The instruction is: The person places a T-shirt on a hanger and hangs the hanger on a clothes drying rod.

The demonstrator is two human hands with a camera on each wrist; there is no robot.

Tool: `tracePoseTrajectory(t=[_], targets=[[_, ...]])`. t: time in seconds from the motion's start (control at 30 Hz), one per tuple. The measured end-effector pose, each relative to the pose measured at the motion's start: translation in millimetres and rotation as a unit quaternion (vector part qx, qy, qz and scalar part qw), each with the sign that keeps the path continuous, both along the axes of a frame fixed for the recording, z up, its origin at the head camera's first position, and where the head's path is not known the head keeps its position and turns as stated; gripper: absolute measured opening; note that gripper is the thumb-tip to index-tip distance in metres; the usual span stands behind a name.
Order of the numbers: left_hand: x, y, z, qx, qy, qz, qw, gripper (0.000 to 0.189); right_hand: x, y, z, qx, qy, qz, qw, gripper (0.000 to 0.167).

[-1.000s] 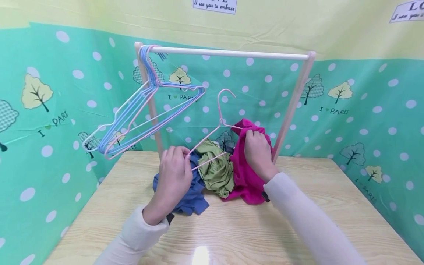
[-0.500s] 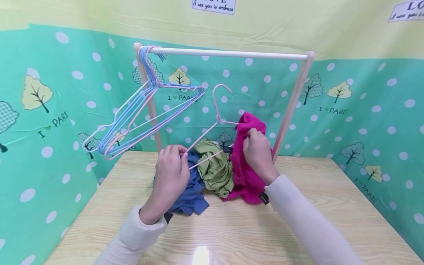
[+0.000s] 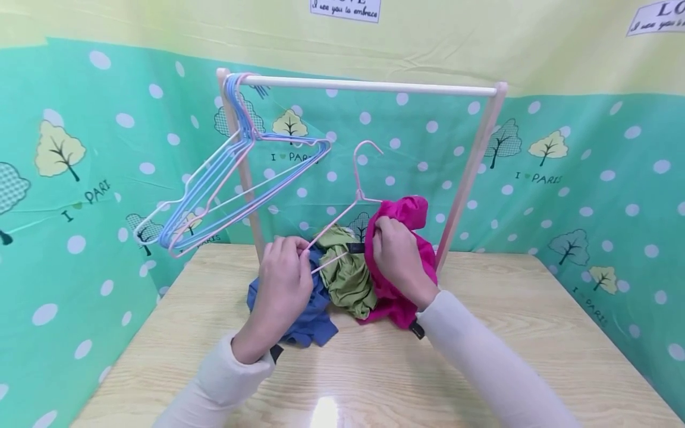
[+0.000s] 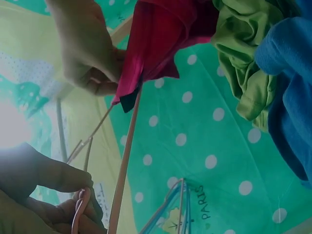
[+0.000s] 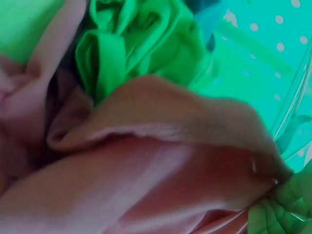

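My left hand (image 3: 283, 291) pinches the left end of a pink wire clothes hanger (image 3: 359, 194), hook upward. The hanger's right arm goes into a magenta garment (image 3: 409, 209), which my right hand (image 3: 398, 255) grips at its edge. A black label (image 3: 355, 247) sticks out of that edge beside the lower bar. In the left wrist view, the fabric covers the far end of the hanger bar (image 4: 123, 161). The right wrist view is mostly filled by the garment's folds (image 5: 146, 170), with part of my hand (image 5: 287, 200) at lower right. The covered hanger tip is hidden.
Crumpled green (image 3: 350, 285) and blue (image 3: 310, 324) garments lie behind my hands on the wooden table (image 3: 364, 380). A rack (image 3: 369, 86) stands over them, several blue, pink and white hangers (image 3: 214, 190) at its left end. A patterned cloth (image 3: 605, 148) encloses the table.
My right hand has moved left and slightly down, drawing the magenta garment's edge further along the hanger. The hanger rose slightly, then dipped back and right. My left hand has kept its pinch.
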State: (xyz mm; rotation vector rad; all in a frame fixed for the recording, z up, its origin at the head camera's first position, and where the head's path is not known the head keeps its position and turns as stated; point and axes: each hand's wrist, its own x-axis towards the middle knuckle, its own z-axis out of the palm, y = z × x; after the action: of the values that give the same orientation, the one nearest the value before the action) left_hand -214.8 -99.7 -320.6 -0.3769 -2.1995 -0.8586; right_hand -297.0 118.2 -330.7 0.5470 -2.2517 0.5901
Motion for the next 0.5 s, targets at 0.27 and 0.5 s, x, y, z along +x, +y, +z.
tracePoseTrajectory(t=[0.27, 0.5], targets=[[-0.9, -9.4, 6.8, 0.008, -0.013, 0.007, 0.9999, 0.008, -26.4, 28, 2.9, -0.090, 0.080, 0.021, 0.9925, 0.019], [0.7, -13.7, 11.1, 0.009, -0.016, 0.004, 0.9998, 0.008, -50.1, 58, 11.2, -0.010, 0.079, 0.010, 0.9968, 0.042]])
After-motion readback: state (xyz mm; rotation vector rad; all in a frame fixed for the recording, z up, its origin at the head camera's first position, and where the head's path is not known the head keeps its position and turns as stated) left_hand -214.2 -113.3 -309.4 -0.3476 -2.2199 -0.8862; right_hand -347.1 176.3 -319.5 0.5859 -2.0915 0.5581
